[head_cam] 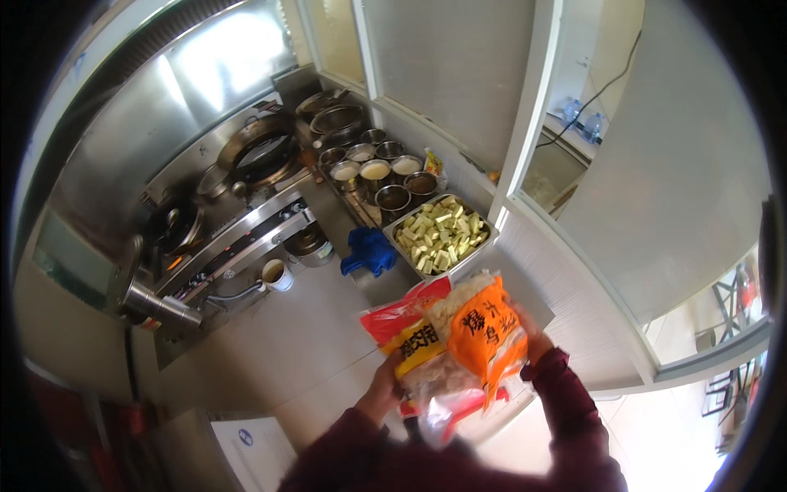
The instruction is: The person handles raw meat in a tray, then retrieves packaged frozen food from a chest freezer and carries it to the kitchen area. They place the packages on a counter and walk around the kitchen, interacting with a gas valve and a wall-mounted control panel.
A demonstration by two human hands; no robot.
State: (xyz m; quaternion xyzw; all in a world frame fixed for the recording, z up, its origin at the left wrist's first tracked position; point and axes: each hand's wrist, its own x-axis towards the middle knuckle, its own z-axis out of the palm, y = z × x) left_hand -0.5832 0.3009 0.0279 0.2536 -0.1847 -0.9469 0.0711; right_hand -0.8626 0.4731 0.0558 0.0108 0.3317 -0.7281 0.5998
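Note:
Two filled plastic food bags are held in front of my body, low in the head view. My left hand grips the red and yellow plastic bag, which bears black writing and has a clear part showing pale brownish contents. Closed on the right edge of the orange plastic bag is my right hand; that bag overlaps the other one and has pale chunks at its top. Just beyond the bags, a steel tray of cut pale green vegetable pieces rests on the counter.
A blue cloth lies on the steel counter, left of the tray. Several metal pots stand behind it. A stove with a large wok is at the left. Below it, a white bucket stands on the floor. A windowed partition rises at the right.

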